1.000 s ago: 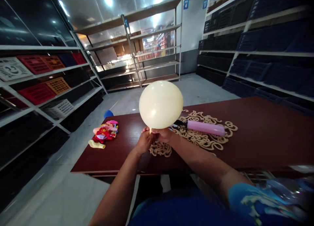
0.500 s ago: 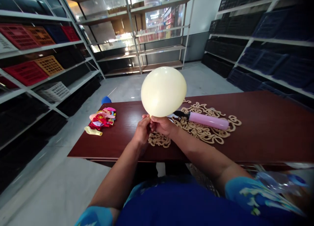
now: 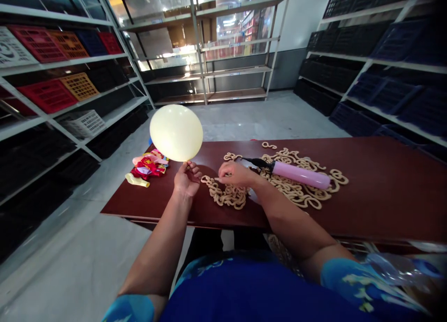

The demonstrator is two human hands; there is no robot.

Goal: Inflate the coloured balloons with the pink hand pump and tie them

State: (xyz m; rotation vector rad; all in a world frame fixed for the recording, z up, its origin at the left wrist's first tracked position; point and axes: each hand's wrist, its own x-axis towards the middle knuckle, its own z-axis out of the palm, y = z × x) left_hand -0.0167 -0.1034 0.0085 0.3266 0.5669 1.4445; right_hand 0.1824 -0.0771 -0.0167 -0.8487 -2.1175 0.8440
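An inflated pale yellow balloon [image 3: 176, 132] stands upright above the table's left part. My left hand [image 3: 187, 178] pinches it by the neck, just under its round body. My right hand [image 3: 235, 174] is over a heap of tangled beige cord [image 3: 230, 196], its fingers drawn together and pointing left at the strands. Whether a strand is between those fingertips is hidden. Right of this hand, a pink hand pump [image 3: 302, 174] with a black nozzle end lies on more beige cord [image 3: 295, 197].
Flat balloons [image 3: 150, 166] in red, pink and yellow lie at the left end of the dark red table [image 3: 377, 182]. Shelves with coloured crates [image 3: 47, 96] stand left, dark crates [image 3: 391, 93] right. A clear plastic bottle [image 3: 394, 268] is low at the right.
Both hands were together at the balloon's neck. My left hand has carried the balloon left; my right hand has let go and moved slightly right, over the cord heap.
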